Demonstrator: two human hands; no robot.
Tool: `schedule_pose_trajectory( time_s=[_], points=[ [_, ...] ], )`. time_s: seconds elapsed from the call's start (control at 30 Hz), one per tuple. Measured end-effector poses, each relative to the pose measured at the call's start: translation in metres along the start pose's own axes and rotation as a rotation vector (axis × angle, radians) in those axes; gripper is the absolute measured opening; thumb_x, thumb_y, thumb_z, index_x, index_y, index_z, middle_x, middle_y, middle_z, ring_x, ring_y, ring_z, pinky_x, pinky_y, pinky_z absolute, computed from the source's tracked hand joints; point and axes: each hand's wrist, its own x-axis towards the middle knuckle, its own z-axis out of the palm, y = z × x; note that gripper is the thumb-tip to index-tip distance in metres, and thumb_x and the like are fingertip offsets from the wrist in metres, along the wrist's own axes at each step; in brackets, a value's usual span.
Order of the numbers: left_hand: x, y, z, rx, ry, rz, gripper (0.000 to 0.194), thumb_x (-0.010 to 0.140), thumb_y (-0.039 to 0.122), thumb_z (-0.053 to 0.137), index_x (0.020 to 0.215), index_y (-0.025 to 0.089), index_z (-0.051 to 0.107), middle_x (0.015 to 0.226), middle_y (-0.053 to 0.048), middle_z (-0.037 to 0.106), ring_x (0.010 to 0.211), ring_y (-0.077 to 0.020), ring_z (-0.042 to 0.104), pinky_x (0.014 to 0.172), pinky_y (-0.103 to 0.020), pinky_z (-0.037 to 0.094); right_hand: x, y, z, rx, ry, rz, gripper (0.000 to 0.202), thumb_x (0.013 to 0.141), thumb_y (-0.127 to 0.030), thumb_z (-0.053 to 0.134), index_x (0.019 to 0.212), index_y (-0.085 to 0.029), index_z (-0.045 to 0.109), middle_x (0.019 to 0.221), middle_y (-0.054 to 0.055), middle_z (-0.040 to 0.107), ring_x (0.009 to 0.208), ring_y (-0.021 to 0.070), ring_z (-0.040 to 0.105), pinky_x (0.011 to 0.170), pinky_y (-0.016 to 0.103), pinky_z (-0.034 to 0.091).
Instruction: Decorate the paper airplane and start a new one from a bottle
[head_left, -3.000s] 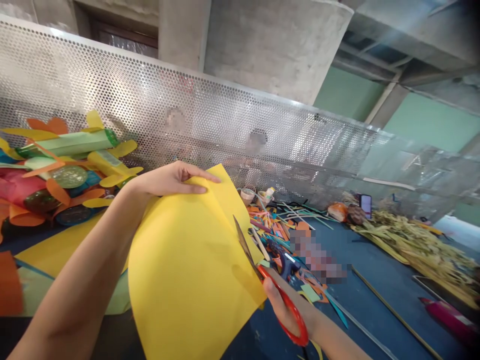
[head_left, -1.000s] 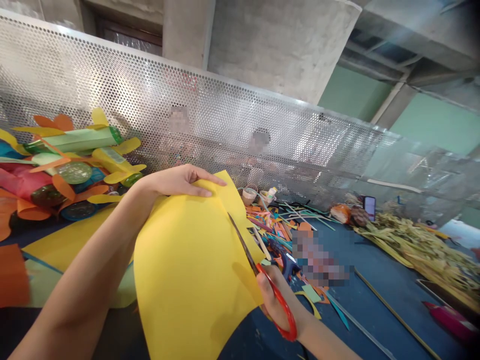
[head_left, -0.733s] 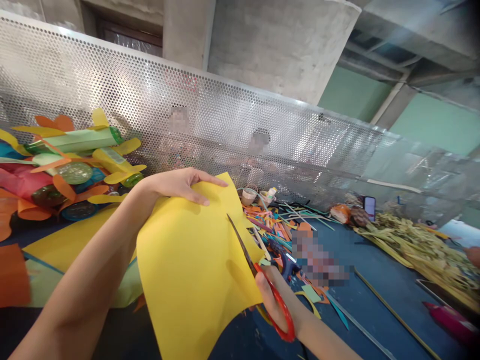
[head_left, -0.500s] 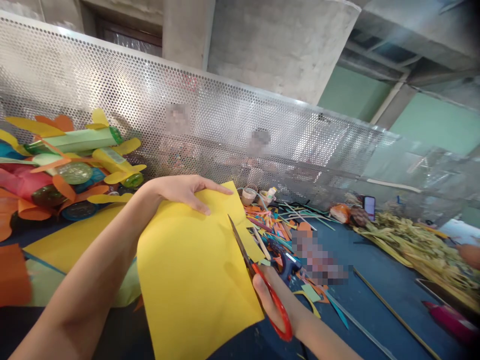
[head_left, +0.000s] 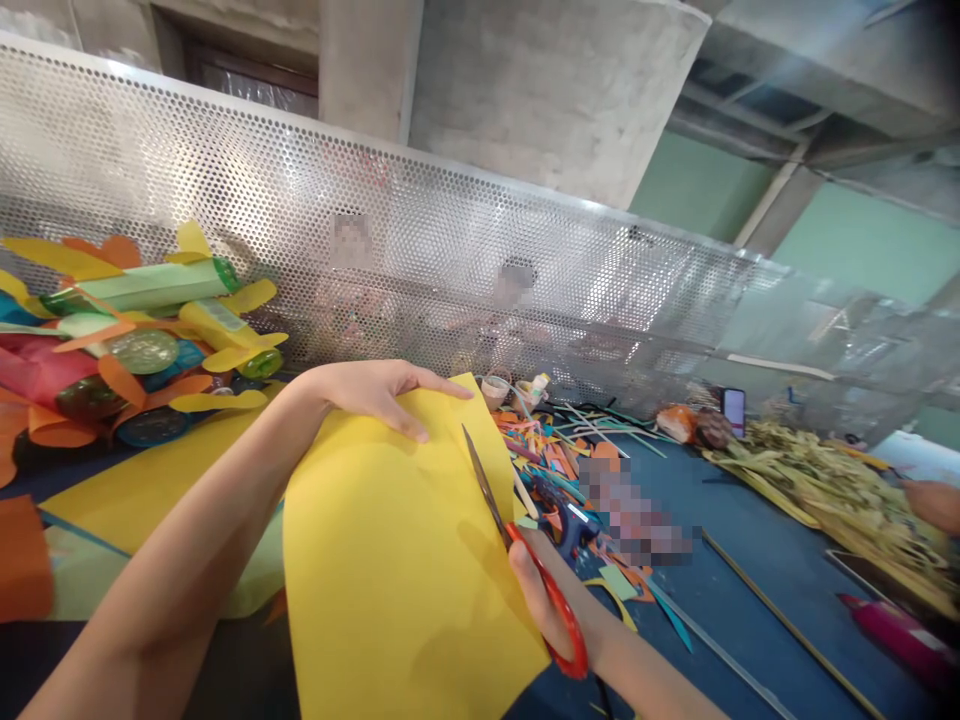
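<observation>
A large sheet of yellow paper (head_left: pixel 390 560) stands curved in front of me, its lower part running off the bottom of the view. My left hand (head_left: pixel 382 395) grips its upper edge, with the thumb and a finger stretched over the front and the other fingers hidden. In my right hand (head_left: pixel 536 585) are scissors (head_left: pixel 489 492) with red handles, my thumb through one loop. Their dark blades point up and left along the right part of the sheet, tips a little below my left fingers. How far the blades are apart is hard to see.
Paper-decorated bottles (head_left: pixel 142 285) pile up at the left. Colourful paper scraps (head_left: pixel 536 440), a blue glue gun (head_left: pixel 577 525) and a thin stick (head_left: pixel 780 610) lie right of the sheet on the blue table (head_left: pixel 750 500). Dried husks (head_left: pixel 817 460) lie farther right. A perforated metal panel (head_left: pixel 435 230) stands behind.
The yellow sheet has shifted slightly right, and its right side now lies flatter beside the blades. Both hands stay nearly in place, the scissors still against the paper.
</observation>
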Motion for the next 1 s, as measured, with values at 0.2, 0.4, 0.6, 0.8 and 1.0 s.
schedule_pose_trajectory(
  time_s=[0.2,0.4,0.6,0.8,1.0],
  points=[
    [0.000,0.002,0.000,0.032,0.001,0.010,0.069,0.073,0.034,0.068,0.135,0.034,0.036,0.131,0.000,0.053,0.106,-0.0226,0.058,0.088,-0.030,0.044,0.000,0.000,0.003,-0.022,-0.009,0.023,0.061,0.091,-0.057,0.018,0.064,-0.018,0.056,0.058,0.003,0.053,0.063,0.0183,0.052,0.060,0.027,0.042],
    [-0.001,0.005,0.000,0.083,0.026,0.037,0.069,0.073,0.034,0.068,0.134,0.034,0.038,0.135,0.001,0.048,0.113,-0.0241,0.053,0.092,-0.030,0.042,-0.002,0.004,0.007,-0.039,0.037,0.073,0.062,0.089,-0.060,0.019,0.065,-0.017,0.056,0.056,0.002,0.051,0.059,0.0166,0.050,0.056,0.026,0.040],
    [-0.002,0.004,0.001,0.066,0.024,0.026,0.074,0.072,0.034,0.068,0.137,0.034,0.032,0.133,0.000,0.051,0.108,-0.0236,0.056,0.091,-0.032,0.042,-0.003,0.004,0.009,-0.028,0.080,0.078,0.061,0.089,-0.061,0.021,0.065,-0.017,0.056,0.055,0.001,0.050,0.058,0.0159,0.048,0.054,0.025,0.039],
    [-0.002,0.002,0.001,0.021,0.017,-0.005,0.075,0.072,0.034,0.068,0.137,0.034,0.031,0.131,0.000,0.053,0.105,-0.0222,0.058,0.089,-0.031,0.044,-0.004,0.005,0.011,-0.040,0.097,0.083,0.062,0.088,-0.063,0.020,0.062,-0.018,0.054,0.054,0.001,0.049,0.056,0.0157,0.047,0.053,0.026,0.038],
    [-0.002,0.003,0.002,0.043,0.037,0.004,0.075,0.071,0.034,0.068,0.137,0.033,0.032,0.131,0.000,0.052,0.106,-0.0231,0.057,0.091,-0.033,0.043,-0.003,0.005,0.013,-0.052,0.115,0.080,0.062,0.087,-0.064,0.018,0.059,-0.019,0.050,0.051,0.000,0.044,0.052,0.0147,0.043,0.050,0.025,0.036]
  ],
)
